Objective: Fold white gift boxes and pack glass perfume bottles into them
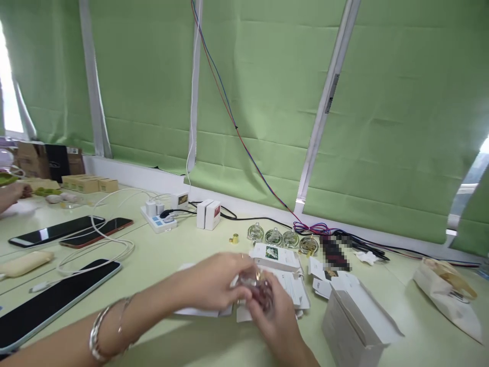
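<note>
Both hands are closed around a small glass perfume bottle [263, 294] with a reddish tint and a gold neck. My left hand [219, 278] grips its left and upper side, and my right hand [278, 316] wraps its right side. Fingers hide much of the bottle. Below and behind the hands lie flattened white cartons and papers [288, 285], including a white box with a green picture [272, 253]. Just behind them, several round clear glass bottles [274, 236] stand in a row. A small gold cap [234, 238] sits to their left.
An opened white carton [357, 321] stands at right front, near a cloth bag [446, 295]. Phones [57, 290], white cables and a power strip [158, 219] occupy the left. Small white boxes [208, 214] stand near the wall. Another person's hand [13, 193] shows at far left.
</note>
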Demonstrator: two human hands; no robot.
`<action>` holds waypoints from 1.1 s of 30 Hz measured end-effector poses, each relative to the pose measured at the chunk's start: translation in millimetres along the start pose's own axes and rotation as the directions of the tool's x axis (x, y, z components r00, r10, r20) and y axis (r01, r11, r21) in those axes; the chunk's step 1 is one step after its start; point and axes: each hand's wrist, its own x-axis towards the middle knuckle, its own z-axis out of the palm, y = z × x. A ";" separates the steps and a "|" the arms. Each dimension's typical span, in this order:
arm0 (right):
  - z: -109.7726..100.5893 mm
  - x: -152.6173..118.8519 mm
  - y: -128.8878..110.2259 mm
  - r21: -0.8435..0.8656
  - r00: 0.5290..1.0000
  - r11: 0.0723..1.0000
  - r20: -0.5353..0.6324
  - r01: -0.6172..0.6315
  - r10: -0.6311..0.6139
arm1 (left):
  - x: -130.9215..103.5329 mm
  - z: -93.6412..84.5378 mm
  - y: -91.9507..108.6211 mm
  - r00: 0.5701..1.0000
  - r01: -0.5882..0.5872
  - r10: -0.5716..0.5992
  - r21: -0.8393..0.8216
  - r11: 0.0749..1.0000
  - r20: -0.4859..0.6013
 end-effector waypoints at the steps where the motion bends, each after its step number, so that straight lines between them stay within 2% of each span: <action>1: 2.7 -5.5 -0.8 0.086 0.996 0.996 0.084 -0.013 0.006 | -5.2 3.2 1.0 0.997 -0.028 0.031 -0.043 0.999 0.064; 3: 9.0 -15.9 1.4 0.205 0.973 0.976 0.229 -0.068 0.020 | -5.3 3.2 -10.6 0.967 -0.076 0.116 -0.178 0.981 0.228; 4: 12.2 -20.1 3.8 0.228 0.954 0.967 0.295 -0.114 0.043 | -0.4 0.8 -22.2 0.950 -0.067 0.132 -0.230 0.971 0.282; 5: 15.0 -23.3 6.4 0.205 0.936 0.965 0.342 -0.165 0.087 | 7.2 -2.1 -36.7 0.953 -0.036 0.107 -0.243 0.969 0.283; 6: 17.2 -25.3 8.8 0.161 0.916 0.965 0.378 -0.210 0.136 | 16.8 -4.7 -53.3 0.977 0.046 -0.007 -0.182 0.982 0.212; 7: 18.5 -26.2 10.9 0.104 0.898 0.965 0.402 -0.242 0.182 | 27.6 -6.3 -71.0 0.980 0.180 -0.173 -0.065 0.982 0.098; 9: 18.9 -25.2 14.0 0.011 0.871 0.964 0.431 -0.264 0.234 | 49.4 -4.3 -106.3 0.949 0.316 -0.316 0.027 0.948 -0.001; 11: 18.5 -22.5 17.2 -0.024 0.859 0.967 0.454 -0.255 0.238 | 67.3 4.1 -136.8 0.910 0.414 -0.415 0.089 0.906 -0.013; 13: 20.1 -20.2 21.5 -0.051 0.856 0.969 0.459 -0.241 0.237 | 79.6 16.1 -159.3 0.878 0.471 -0.478 0.131 0.872 0.028; 15: 24.7 -19.2 26.7 -0.129 0.868 0.968 0.429 -0.215 0.250 | 87.6 27.8 -173.0 0.858 0.495 -0.509 0.154 0.855 0.066; 18: 31.4 -19.6 31.0 -0.266 0.874 0.947 0.399 -0.178 0.276 | 96.2 38.0 -179.8 0.848 0.508 -0.523 0.152 0.848 0.084; 22: 26.9 -20.5 21.6 -0.263 0.856 0.949 0.434 -0.176 0.280 | 102.0 30.3 -168.8 0.856 0.507 -0.513 0.091 0.857 0.062; 25: 18.7 -19.9 8.2 -0.214 0.850 0.960 0.456 -0.182 0.263 | 90.9 12.7 -141.0 0.893 0.449 -0.449 0.008 0.893 0.011; 29: 14.1 -19.0 -3.6 -0.247 0.863 0.950 0.419 -0.190 0.282 | 43.2 -4.6 -74.4 0.956 0.277 -0.286 -0.127 0.952 -0.063; 31: 13.9 -19.2 -4.8 -0.228 0.871 0.959 0.420 -0.170 0.255 | 13.3 -3.5 -40.5 0.990 0.106 -0.128 -0.272 0.956 -0.063; 33: 14.2 -19.8 -3.3 -0.199 0.886 0.970 0.413 -0.137 0.210 | -11.5 4.1 -16.4 0.997 0.031 -0.050 -0.305 0.952 -0.054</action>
